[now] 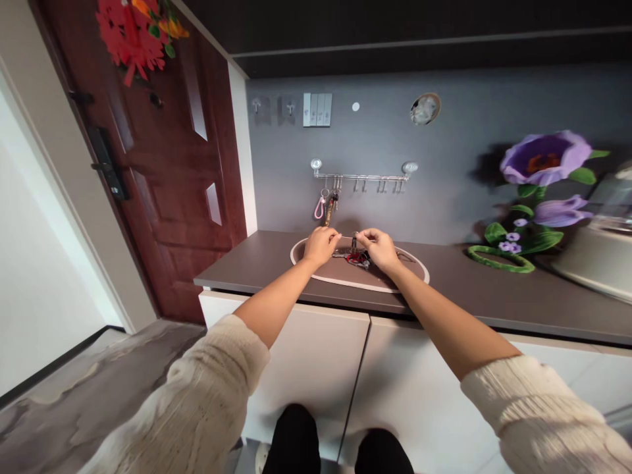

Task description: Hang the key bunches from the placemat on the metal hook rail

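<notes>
Over an oval brown mat (340, 278) with a pale rim, my right hand (381, 249) pinches a small key ring with dark pieces hanging below it. Beneath the fingers lies a bunch of keys (359, 260) with red and silver parts, partly hidden by that hand. My left hand (320, 245) is to the left of it, thumb and forefinger pressed together; whatever they hold is too small to make out. A gap separates the two hands. Behind them, a pink strap (319, 208) and a keychain with keys (330, 208) hang from a hook rail (363, 177).
The mat lies on a dark counter (459, 296) above white cabinet doors (296, 355). Purple fabric flowers (546, 161) and a pale lampshade-like object (592, 257) stand at the right. A dark cabinet (424, 39) overhangs the counter. At left is a red-brown door (168, 217).
</notes>
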A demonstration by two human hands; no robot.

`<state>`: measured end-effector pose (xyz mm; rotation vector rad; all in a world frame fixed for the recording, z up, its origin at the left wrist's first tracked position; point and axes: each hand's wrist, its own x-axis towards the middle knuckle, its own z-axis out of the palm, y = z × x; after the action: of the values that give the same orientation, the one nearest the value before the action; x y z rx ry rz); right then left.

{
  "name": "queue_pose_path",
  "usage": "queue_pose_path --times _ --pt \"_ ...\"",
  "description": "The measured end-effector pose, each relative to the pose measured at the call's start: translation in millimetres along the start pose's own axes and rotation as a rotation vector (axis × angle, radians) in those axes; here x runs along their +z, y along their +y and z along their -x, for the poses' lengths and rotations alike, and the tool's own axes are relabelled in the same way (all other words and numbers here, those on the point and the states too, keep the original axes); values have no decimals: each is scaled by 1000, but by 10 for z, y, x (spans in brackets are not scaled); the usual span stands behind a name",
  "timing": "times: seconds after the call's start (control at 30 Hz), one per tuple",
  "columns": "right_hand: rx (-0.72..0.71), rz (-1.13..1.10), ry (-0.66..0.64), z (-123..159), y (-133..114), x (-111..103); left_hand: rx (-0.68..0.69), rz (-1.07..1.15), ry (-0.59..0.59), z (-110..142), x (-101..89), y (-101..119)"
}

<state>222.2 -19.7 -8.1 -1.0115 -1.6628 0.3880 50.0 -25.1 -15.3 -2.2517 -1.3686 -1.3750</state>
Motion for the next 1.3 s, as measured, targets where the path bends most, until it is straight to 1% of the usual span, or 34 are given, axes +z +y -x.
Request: queue_pose_path --times 0.17,0.33,0.47,0.63,0.8,0.97,1.17,1.3 --pt "43 -83 22 -20 17 -20 13 -29 -27 4 -4 1" --pt "55 -126 41 -97 -47 -45 25 -28 -21 8 2 13" --pt "37 -106 54 -232 -123 -58 21 -32 -18 7 11 18" --pt "36 -118 65 -474 -186 -35 27 -53 -9 -9 26 -1" --pt "63 -145 84 -745 -225 31 39 -75 15 -26 44 -17" --pt "85 -147 101 -996 -282 144 39 -98 15 -32 42 -10" --pt "100 -111 175 -1273 -295 283 48 -123 30 -40 52 -21" --pt "149 -97 225 -1398 -303 357 46 -128 34 -50 66 -30"
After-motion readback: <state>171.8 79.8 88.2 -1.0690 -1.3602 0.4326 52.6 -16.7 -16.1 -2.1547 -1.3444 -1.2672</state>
